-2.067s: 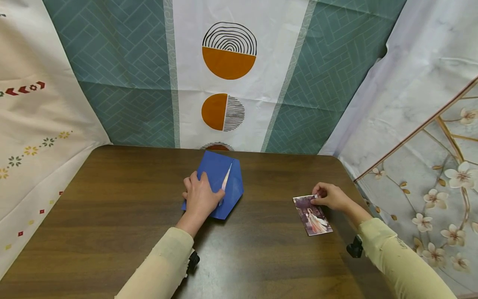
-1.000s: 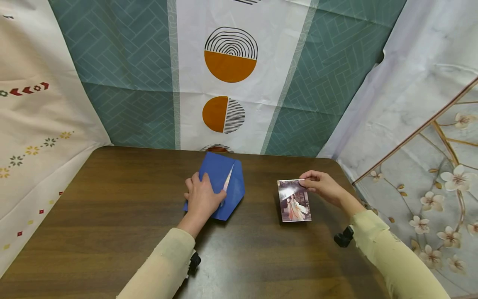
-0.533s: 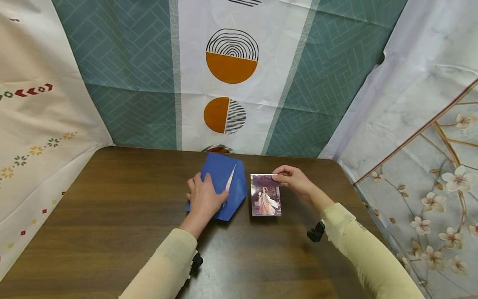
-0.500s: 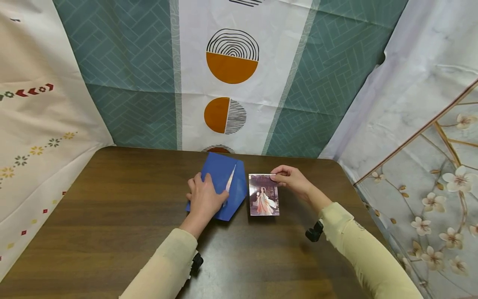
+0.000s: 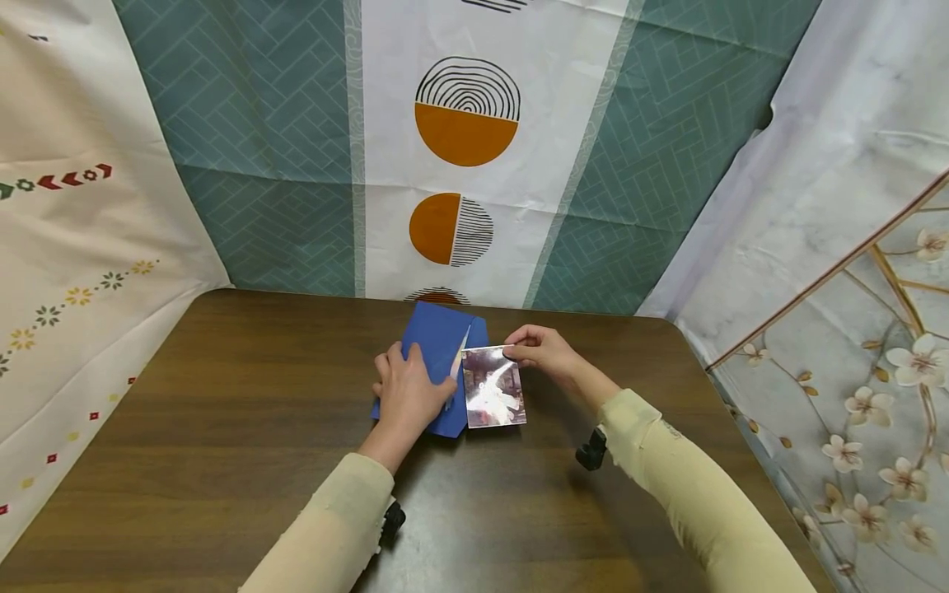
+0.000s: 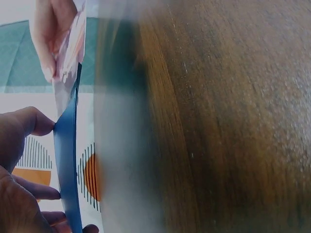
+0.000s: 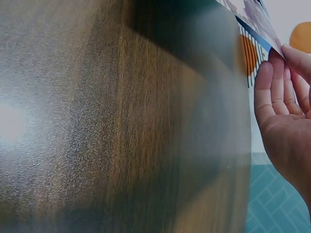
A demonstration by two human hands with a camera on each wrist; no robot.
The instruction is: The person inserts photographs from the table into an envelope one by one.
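My left hand (image 5: 409, 387) holds a blue envelope (image 5: 437, 325) near the back middle of the table, thumb at its pale slit of an opening. In the left wrist view the envelope (image 6: 67, 160) shows edge-on, with fingertips along its face and one finger past its lower edge. Between thumb and fingers my right hand (image 5: 544, 352) pinches the top right corner of a glossy photo card (image 5: 493, 391). Glare whitens part of its picture. The card's left edge overlaps the envelope's flap side, just right of the slit. From the right wrist, only a corner of the card (image 7: 255, 19) is seen.
The brown wooden table (image 5: 222, 461) spreads around both hands. A patterned cloth (image 5: 259, 148) hangs behind its far edge, and floral sheeting (image 5: 853, 395) borders the right side. Each forearm carries a small black wrist camera (image 5: 591, 450).
My right hand has lifted the photo card off the right side of the table, turned it straighter and carried it left to the envelope. My left hand keeps its place on the envelope.
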